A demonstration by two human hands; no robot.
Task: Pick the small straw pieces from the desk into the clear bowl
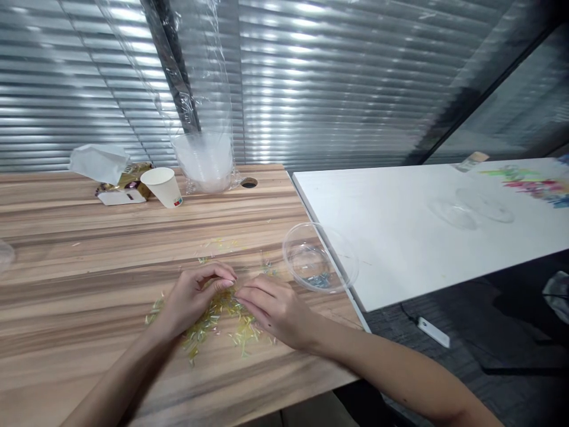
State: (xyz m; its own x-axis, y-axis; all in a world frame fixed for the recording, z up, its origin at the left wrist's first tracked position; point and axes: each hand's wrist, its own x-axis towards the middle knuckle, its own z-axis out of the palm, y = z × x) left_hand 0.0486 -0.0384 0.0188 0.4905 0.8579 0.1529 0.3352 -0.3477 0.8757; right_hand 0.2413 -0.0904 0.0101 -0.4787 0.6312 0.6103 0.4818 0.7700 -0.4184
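A loose pile of short, thin yellow-green translucent strips (202,333) lies on the wood-grain table (80,284). Over its upper part, my left hand (195,293) has thumb and fingertips pinched together. Facing it closely is my right hand (275,308), its fingers also pressed together at the pile. Whatever either pinch holds is too small to make out. To the right of my right hand, a clear round plastic bowl (288,261) straddles the seam between two tables, with some bluish-grey strips (317,280) at its bottom.
At the back stand a tissue pack (122,193), a paper cup (163,187) and a bagged stack of clear bowls (207,163). The white table (377,237) carries clear lids (453,213), a small jar (472,161) and coloured strips (533,185). A power strip (433,332) lies on the floor.
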